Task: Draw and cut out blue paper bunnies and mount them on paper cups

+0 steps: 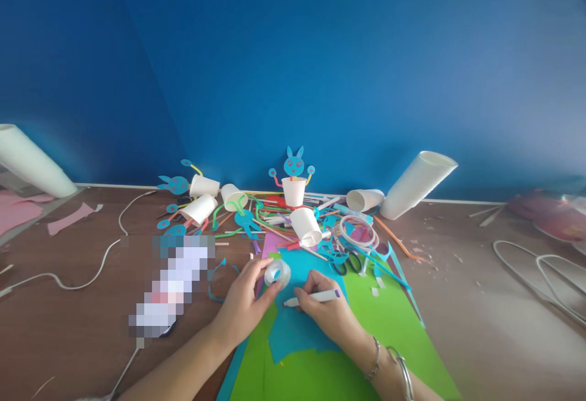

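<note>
In the head view, my left hand (251, 296) pinches a small roll of clear tape (282, 279) between thumb and fingers, just above the blue paper. A white marker (320, 296) with a purple end lies in the closed fingers of my right hand (330, 315), its tip pointing left over the paper. The blue paper (300, 334) has a ragged cut lower edge and rests on a green sheet (389, 328). Behind my hands a white paper cup (293, 192) stands upright, with a blue rabbit face (293, 166) on top and bent straw arms.
Several white cups (199, 210) lie tipped among straws and blue cut-outs. Black-handled scissors (352, 262) and a pale ring-shaped coil (358, 232) lie behind the papers. A tall cup stack (419, 184) leans at the right wall. At left are a blurred-out phone (171, 291) and a white cable (86, 287).
</note>
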A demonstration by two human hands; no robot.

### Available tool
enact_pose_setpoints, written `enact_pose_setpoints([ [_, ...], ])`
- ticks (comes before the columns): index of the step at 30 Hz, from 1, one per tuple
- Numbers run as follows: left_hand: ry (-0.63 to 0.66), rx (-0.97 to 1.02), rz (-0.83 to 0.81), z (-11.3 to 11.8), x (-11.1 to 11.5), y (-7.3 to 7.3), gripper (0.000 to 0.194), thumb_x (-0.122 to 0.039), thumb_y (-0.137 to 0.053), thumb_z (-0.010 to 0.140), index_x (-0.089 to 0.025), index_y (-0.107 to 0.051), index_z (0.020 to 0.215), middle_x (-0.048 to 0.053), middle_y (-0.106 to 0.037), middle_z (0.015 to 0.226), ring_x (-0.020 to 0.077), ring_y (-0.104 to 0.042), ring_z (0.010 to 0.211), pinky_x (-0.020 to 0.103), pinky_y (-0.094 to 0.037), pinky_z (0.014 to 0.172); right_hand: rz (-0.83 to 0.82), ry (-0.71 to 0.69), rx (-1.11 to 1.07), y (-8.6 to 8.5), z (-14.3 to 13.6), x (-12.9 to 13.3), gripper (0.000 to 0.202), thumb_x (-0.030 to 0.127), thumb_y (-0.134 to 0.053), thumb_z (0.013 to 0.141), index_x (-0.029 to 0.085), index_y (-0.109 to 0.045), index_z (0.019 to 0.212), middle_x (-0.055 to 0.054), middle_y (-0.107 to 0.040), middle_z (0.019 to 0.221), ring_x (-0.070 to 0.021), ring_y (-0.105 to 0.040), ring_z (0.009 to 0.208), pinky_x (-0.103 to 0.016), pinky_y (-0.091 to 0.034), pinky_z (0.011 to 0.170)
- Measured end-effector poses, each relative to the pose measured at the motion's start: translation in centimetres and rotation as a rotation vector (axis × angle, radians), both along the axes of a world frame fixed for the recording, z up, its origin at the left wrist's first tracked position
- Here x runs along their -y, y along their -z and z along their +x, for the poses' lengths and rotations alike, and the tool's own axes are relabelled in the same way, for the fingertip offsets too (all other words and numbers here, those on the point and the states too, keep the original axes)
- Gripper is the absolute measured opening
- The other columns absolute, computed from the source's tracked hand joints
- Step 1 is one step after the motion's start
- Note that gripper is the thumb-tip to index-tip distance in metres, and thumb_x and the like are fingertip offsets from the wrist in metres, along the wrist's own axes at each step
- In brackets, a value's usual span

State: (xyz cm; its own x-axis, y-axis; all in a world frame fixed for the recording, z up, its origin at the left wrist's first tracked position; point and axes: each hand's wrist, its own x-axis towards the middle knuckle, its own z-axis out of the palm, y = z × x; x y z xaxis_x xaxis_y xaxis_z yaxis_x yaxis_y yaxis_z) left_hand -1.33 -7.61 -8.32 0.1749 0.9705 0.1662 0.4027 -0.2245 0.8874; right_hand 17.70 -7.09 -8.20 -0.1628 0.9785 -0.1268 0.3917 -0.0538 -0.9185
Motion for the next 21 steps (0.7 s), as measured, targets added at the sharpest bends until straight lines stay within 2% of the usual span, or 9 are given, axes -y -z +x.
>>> enact_pose_setpoints([
  [10, 0.010, -0.016, 0.009, -0.04, 0.00, 0.07, 0.035, -0.035, -0.056, 0.088, -0.025, -0.049, 0.120, 0.010, -0.057, 0.123, 0.0248, -0.058, 0.114, 0.039, -0.045, 0.098, -0.046, -0.025, -0.002, -0.25, 0.02, 0.06, 0.021, 0.021, -0.052, 0.072, 0.023, -0.039, 0.056, 0.004, -0.056, 0.046, -0.0133, -0.052, 0.046, -0.023, -0.036, 0.045],
  [16, 0.009, -0.004, 0.012, -0.05, 0.01, 0.13, 0.035, -0.035, -0.056, 0.087, -0.024, -0.049, 0.120, 0.010, -0.058, 0.123, 0.0253, -0.058, 0.113, 0.039, -0.046, 0.097, -0.031, 0.003, -0.053, -0.48, -0.05, -0.06, 0.022, 0.024, -0.054, 0.075, 0.023, -0.041, 0.057, 0.003, -0.059, 0.049, -0.0142, -0.056, 0.049, -0.024, -0.041, 0.050],
  [21, 0.006, -0.006, 0.007, -0.04, 0.04, 0.05, 0.035, -0.035, -0.057, 0.087, -0.024, -0.049, 0.120, 0.010, -0.058, 0.123, 0.0251, -0.057, 0.114, 0.038, -0.047, 0.097, -0.003, 0.004, 0.004, -0.01, -0.04, -0.09, 0.023, 0.028, -0.057, 0.076, 0.022, -0.042, 0.059, 0.003, -0.060, 0.053, -0.0135, -0.053, 0.051, -0.024, -0.038, 0.050],
])
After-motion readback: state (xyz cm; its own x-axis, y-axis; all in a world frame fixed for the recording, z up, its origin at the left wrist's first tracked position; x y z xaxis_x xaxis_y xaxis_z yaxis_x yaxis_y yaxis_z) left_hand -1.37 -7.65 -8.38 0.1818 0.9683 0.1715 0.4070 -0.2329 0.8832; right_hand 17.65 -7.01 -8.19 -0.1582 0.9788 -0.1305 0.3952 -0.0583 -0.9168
